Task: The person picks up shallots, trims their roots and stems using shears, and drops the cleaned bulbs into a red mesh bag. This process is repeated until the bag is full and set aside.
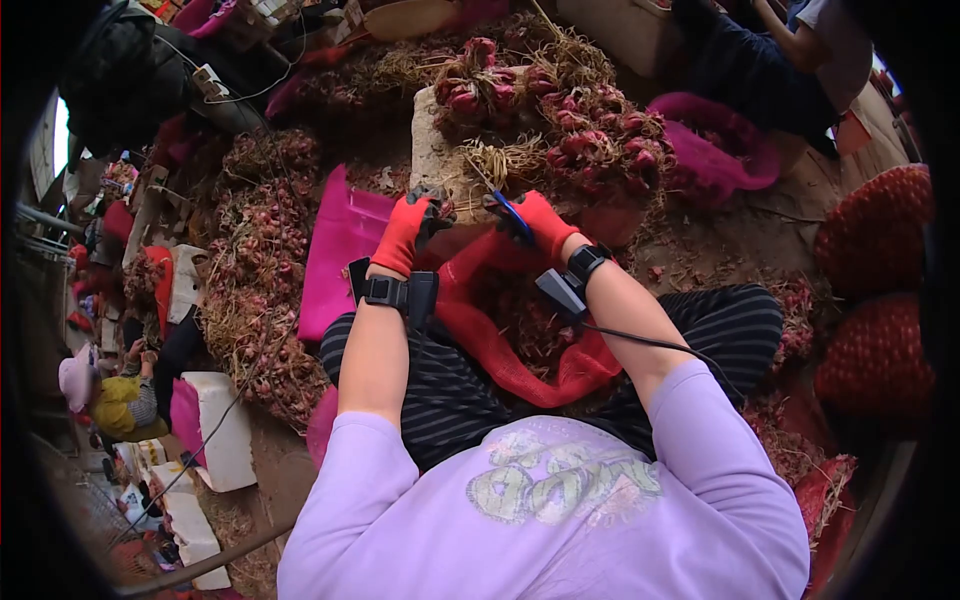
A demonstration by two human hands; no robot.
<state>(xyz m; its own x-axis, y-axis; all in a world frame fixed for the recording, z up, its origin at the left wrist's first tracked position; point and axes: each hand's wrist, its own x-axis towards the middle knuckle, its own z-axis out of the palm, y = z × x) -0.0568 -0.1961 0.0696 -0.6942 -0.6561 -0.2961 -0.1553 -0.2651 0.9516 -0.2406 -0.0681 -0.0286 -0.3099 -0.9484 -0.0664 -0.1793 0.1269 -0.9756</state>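
My left hand point(424, 218), in a red glove with dark fingers, is closed around a small reddish shallot point(447, 210) that mostly hides behind the fingertips. To its right, my right hand point(540, 222) in a matching glove grips blue-handled scissors point(514, 217), their thin blades pointing up and left. Both hands are over the near edge of a pale foam block point(428, 140). Bunches of shallots point(590, 150) with dry stalks lie on and beside the block. Below the hands, an open red mesh bag point(480, 345) between my legs has shallots and dry scraps inside.
A long heap of shallots point(255, 290) stretches along the left, beside a pink plastic sheet point(335, 265). Pink netting point(725, 165) lies at upper right. Full red mesh sacks point(875, 355) stand at right. Other people point(125, 395) sit at left and upper right.
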